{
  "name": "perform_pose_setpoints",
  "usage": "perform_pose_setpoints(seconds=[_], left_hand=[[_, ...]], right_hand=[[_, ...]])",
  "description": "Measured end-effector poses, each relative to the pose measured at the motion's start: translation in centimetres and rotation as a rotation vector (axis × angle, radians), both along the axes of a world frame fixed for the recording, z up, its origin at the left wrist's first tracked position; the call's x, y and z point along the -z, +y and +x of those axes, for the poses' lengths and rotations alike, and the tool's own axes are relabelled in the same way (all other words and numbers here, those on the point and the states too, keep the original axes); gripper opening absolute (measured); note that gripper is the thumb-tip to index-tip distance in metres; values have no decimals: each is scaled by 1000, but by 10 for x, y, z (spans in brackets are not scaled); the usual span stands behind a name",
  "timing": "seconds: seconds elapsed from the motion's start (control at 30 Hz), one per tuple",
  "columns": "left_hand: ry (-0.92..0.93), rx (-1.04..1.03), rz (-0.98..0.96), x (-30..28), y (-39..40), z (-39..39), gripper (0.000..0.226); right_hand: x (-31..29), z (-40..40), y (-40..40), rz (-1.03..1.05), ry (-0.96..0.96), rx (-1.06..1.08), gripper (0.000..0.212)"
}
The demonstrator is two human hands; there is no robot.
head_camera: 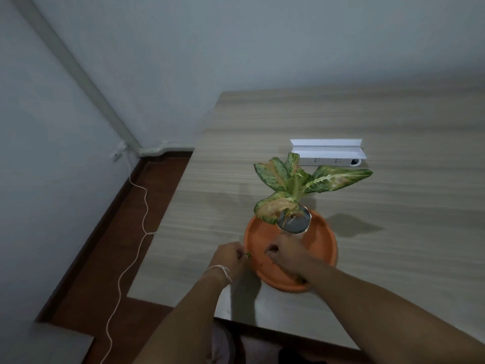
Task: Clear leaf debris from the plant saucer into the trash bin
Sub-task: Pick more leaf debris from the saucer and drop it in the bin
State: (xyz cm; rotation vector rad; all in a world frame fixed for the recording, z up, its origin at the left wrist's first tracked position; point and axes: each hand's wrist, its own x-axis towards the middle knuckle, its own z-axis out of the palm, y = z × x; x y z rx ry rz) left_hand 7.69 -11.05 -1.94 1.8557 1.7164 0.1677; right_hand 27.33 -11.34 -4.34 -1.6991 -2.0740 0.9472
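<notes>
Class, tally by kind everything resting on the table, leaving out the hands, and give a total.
Saucer: 1
Potted plant: 1
Power strip: 1
Folded white card: 1
Total: 4

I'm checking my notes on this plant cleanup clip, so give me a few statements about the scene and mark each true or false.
1. The saucer is orange. True.
2. The right hand is inside the saucer. True.
3. A trash bin stands on the table. False: no bin is in view.
4. The left hand grips the plant. False: it is at the saucer's left rim, with a green bit at its fingertips.
5. A white power strip lies behind the plant. True.
</notes>
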Motion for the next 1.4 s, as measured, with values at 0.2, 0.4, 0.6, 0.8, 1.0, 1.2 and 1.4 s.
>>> perform_pose_setpoints(seconds=[0.2, 0.4, 0.6, 0.8, 1.0, 1.2, 1.4], left_hand=[[48, -195, 41, -19, -30, -84, 5], [81, -445, 28, -25, -102, -193, 4], [114, -702, -23, -21, -188, -277, 9], [35, -893, -27, -10, -231, -314, 7], [-118, -955, -35, 13, -236, -303, 4], [-146, -944, -61, 25, -229, -292, 7], [-135, -896, -67, 30, -218, -285, 10]], right_hand=[[-9, -71, 16, 31, -11, -178, 21], [-29, -190, 8, 100, 21, -410, 17], [-35, -306, -38, 107, 55, -665, 15], [-14, -363, -78, 49, 39, -821, 15], [8, -364, -85, -21, -17, -791, 14], [23, -358, -86, -69, -45, -766, 14], [27, -354, -83, -68, -35, -721, 15]])
